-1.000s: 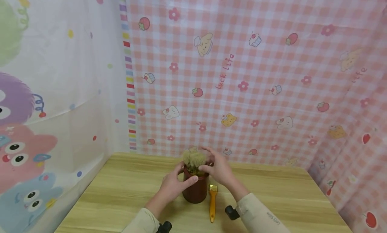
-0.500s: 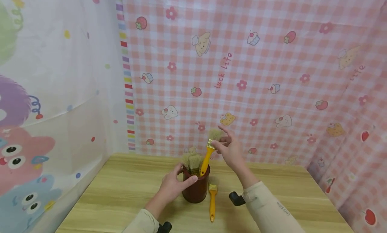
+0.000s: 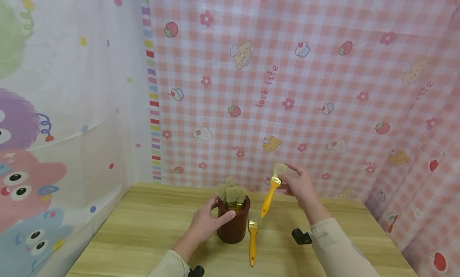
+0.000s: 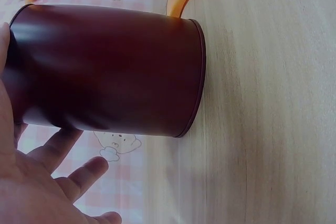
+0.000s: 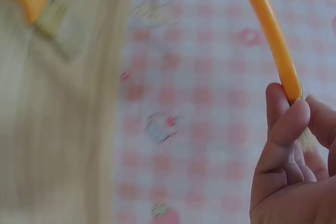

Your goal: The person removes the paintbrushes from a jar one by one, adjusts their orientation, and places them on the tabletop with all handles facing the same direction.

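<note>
beige cloth covers the left forearm, the sleeve (image 3: 168, 264) cut off by the lower edge of the head view. the left hand (image 3: 206, 223) grips the dark red-brown cup (image 3: 231, 231), thumb over the near rim; in the left wrist view some fingers spread apart past its side, and others disappear behind it. the cup stands upright on the table (image 3: 151, 217). bristles up, a bunch of brushes (image 3: 232, 196) fills it, too crowded to count, handles hidden by the wall. just right of the cup lies a loose brush (image 3: 253, 241), its pale bristles faint against the wood. farther right, a raised brush (image 3: 270, 197) hangs tilted in the air, pinched between the thumb and fingers of the right hand (image 3: 300, 187); the right wrist view crops its handle. the table has pale wood grain. white cloth (image 3: 90, 121) with cartoon creatures hangs at left, pink checked cloth (image 3: 251, 81) behind and along the right.
</note>
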{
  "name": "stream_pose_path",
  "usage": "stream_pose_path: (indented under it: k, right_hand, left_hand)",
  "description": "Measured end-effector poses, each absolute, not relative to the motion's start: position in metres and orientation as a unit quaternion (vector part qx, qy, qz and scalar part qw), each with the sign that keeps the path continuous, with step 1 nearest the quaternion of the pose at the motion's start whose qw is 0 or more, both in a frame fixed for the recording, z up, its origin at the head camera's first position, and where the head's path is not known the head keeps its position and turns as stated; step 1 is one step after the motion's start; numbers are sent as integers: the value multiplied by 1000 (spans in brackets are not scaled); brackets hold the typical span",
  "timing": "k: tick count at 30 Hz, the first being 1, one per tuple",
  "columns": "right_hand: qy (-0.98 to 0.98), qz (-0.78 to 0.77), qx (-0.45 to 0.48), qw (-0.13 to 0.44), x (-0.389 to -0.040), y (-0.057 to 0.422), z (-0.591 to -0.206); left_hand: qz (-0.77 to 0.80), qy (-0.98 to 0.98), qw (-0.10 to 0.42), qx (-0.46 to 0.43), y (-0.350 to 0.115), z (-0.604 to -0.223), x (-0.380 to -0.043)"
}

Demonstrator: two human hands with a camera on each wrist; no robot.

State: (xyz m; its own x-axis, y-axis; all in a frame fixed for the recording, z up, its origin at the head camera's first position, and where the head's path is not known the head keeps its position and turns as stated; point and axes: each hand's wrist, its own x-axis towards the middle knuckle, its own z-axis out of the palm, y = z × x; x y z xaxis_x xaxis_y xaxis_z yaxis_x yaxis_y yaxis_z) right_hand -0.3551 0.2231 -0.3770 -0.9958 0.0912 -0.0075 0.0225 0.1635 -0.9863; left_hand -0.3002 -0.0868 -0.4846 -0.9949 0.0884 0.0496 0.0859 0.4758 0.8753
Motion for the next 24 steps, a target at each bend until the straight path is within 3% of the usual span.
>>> stream_pose_path:
  k: [12, 24]
  right_hand:
    - [-811, 582, -44, -40, -349, 252, -436]
    - [-810, 577, -46, -93, -340, 238, -486]
  left_hand:
    - [508, 860, 2, 50, -87, -485, -299]
    - [510, 859, 7, 47, -86, -479, -297]
